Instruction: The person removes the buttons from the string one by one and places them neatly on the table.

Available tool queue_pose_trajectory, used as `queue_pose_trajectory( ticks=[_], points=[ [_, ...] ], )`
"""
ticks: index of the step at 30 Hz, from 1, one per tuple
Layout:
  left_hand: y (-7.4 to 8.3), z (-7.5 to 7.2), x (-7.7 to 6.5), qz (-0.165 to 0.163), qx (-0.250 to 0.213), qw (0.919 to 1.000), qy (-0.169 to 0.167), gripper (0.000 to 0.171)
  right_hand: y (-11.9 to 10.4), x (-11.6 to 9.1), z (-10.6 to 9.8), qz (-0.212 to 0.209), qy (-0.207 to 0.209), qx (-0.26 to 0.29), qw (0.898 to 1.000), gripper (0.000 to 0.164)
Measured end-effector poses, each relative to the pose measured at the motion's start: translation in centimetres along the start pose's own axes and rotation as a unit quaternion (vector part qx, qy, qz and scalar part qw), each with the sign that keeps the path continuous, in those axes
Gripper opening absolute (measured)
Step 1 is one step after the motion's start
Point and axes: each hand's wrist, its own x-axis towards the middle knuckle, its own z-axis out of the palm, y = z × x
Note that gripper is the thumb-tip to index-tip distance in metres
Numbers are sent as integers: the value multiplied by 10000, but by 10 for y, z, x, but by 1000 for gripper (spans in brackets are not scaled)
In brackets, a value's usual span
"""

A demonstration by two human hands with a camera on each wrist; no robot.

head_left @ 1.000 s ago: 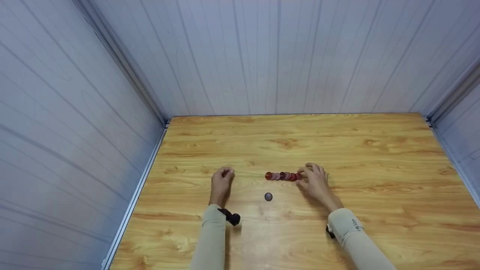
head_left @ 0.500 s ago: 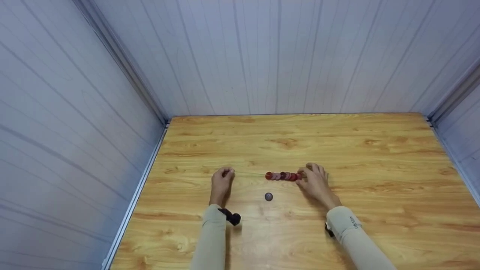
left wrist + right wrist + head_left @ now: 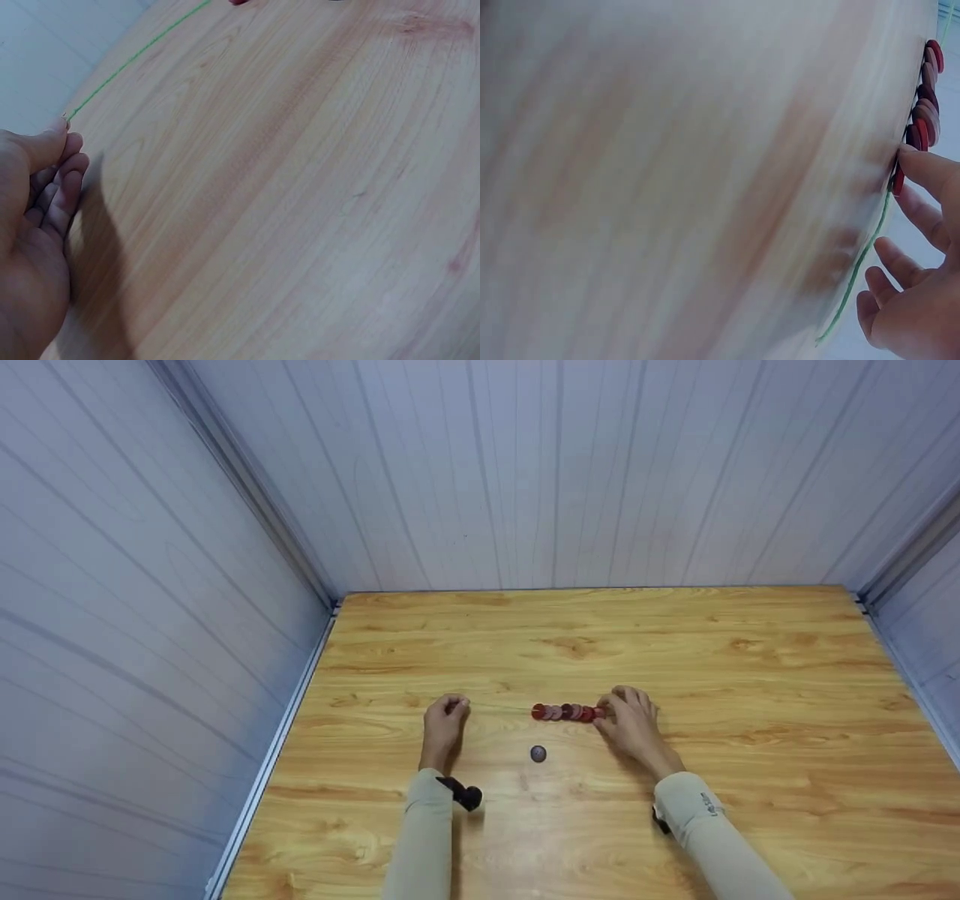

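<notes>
A row of overlapping red, pink and dark red buttons [image 3: 566,712] lies on the table, threaded on a green string [image 3: 135,58]. My left hand [image 3: 442,727] pinches the string between thumb and forefinger, to the left of the row. From there the string runs taut to the leftmost button. At the row's right end, my right hand [image 3: 636,729] holds the last red button [image 3: 898,181] between thumb and forefinger, its other fingers spread. Past that hand, the string's loose tail [image 3: 855,270] curves over the table. The fingers partly cover the end button.
One loose dark grey button [image 3: 538,754] lies on the wooden table [image 3: 570,649], nearer the body than the row and between the two hands. Pale panel walls [image 3: 525,472] stand behind the table and at both sides.
</notes>
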Motion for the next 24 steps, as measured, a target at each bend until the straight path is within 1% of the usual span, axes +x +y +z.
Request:
queue_pose_trajectory(
  ticks=[5, 11, 14, 19, 24],
  points=[
    [1, 0, 0, 36, 9, 10000, 8, 15, 3, -1, -1, -67, 62, 33, 10000, 23],
    [1, 0, -1, -9, -38, 10000, -55, 16, 7, -2, -4, -9, 59, 45, 10000, 23],
    [2, -1, -1, -11, 72, 10000, -65, 15, 8, -3, -6, 16, 73, 29, 10000, 23],
    [2, 0, 0, 35, 235, 9997, -15, 15, 11, -5, -9, 31, 149, 18, 9999, 24],
    [2, 0, 1, 30, 170, 9998, 36, 14, 15, -7, -13, 115, 81, 51, 9999, 24]
  ],
)
